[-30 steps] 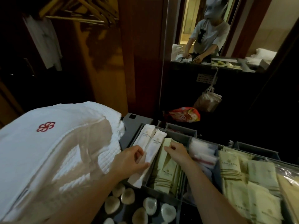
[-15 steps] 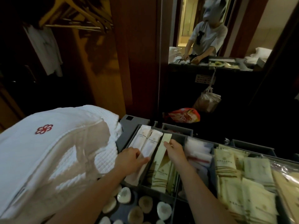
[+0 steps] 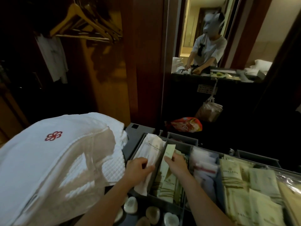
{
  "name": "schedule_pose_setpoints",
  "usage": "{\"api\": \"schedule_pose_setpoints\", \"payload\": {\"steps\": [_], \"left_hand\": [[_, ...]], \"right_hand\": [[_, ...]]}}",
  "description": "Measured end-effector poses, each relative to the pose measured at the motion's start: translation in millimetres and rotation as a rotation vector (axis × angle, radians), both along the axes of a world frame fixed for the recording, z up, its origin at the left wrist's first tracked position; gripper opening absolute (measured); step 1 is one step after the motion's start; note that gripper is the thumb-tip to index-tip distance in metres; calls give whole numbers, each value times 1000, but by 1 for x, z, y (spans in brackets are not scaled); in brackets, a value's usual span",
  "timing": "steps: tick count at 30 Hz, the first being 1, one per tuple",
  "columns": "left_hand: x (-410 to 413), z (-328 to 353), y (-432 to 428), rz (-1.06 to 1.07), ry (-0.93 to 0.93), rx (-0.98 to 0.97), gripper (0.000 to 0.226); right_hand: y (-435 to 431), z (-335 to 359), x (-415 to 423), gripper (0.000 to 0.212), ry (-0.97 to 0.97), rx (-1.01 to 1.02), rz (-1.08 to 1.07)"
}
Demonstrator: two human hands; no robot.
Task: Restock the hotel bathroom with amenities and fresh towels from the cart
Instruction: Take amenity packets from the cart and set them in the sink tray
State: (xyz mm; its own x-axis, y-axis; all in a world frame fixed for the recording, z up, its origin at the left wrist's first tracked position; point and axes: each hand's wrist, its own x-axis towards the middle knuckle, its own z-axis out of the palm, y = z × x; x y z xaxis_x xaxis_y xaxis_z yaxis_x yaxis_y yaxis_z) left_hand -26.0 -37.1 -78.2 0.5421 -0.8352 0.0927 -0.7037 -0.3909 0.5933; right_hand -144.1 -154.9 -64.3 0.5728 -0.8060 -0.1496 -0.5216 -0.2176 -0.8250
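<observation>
Early in the restock, by the look of it: both hands are picking amenities from the cart's grey tray [image 3: 171,203]. The left hand [image 3: 138,171] grips white sachets [image 3: 151,149]; the right hand [image 3: 176,165] pinches a pale green sachet [image 3: 167,160]. Folded white towels [image 3: 53,160] sit on the cart, left. The bathroom itself is unseen; sachet print is illegible.

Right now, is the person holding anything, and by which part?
Yes. The left hand grips white sachets around their middle. The right hand pinches a long pale green sachet near its upper end.
</observation>
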Motion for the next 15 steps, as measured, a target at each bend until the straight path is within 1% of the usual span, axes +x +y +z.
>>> {"api": "schedule_pose_setpoints", "payload": {"steps": [2, 4, 6, 8, 9, 11, 13, 15], "left_hand": [[1, 2, 0, 1, 50, -21, 45], [2, 5, 1, -3, 82, 14, 40], [2, 10, 2, -32, 122, 43, 38], [4, 16, 5, -44, 210, 15, 36], [3, 22, 8, -26, 268, -13, 32], [4, 34, 15, 25, 387, -104, 21], [2, 48, 26, 66, 496, -199, 19], [-2, 65, 40, 95, 663, -284, 16]], "right_hand": [[3, 2, 2, 8, 11, 32, -38], [7, 6, 5, 10, 14, 67, -83], [15, 16, 10, 13, -35, 109, -151], [23, 28, 11, 7, -96, 130, -200], [26, 31, 12, 8, -126, 131, -218], [34, 37, 10, 15, -224, 161, -305], [44, 46, 10, 20, -391, 272, -422], [54, 59, 10, 19, -519, 385, -502]]}}
